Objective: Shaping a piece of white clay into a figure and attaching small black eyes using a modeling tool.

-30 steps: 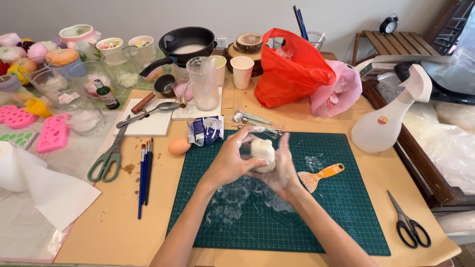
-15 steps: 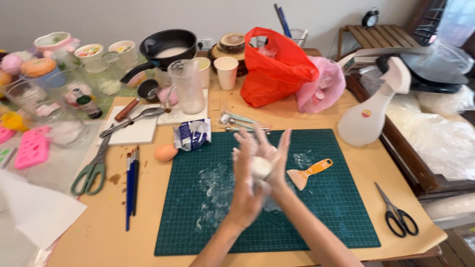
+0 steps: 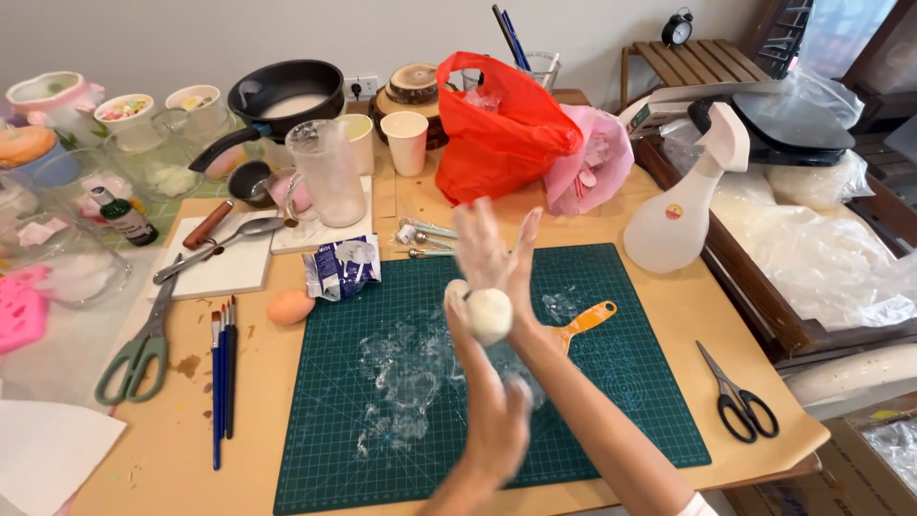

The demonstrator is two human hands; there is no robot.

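your one head camera looks down and forward over the table (image 3: 287, 449). it sits close above your raised hands, facing the wall.
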